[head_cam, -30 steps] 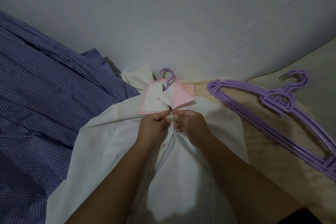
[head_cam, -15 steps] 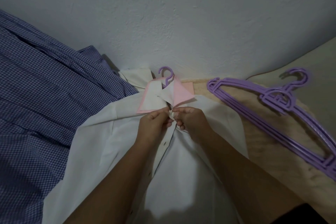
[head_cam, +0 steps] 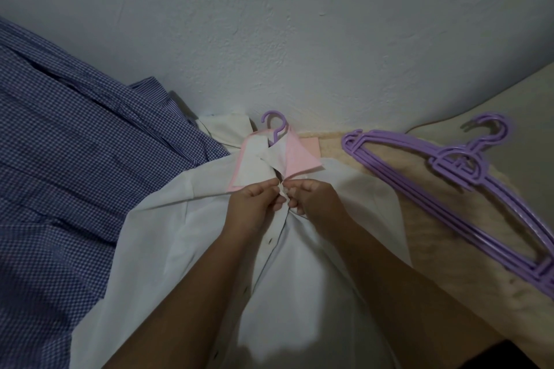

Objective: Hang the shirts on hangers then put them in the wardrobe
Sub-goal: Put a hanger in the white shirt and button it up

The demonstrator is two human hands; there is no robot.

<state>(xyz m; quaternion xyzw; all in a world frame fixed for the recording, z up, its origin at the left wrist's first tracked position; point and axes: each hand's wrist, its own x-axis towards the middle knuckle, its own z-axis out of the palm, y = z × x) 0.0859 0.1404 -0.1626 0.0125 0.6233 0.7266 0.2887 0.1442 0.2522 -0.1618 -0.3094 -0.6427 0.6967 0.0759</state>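
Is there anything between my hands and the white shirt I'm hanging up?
Nothing visible. The left hand and right hand already pinch the white shirt at its front, just below the pink-edged collar. The wardrobe is not in view.

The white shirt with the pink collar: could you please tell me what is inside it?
A purple hanger's hook sticks out of the collar of the white shirt; the hanger's body is covered by cloth. Both hands, left hand and right hand, pinch the placket below the collar.
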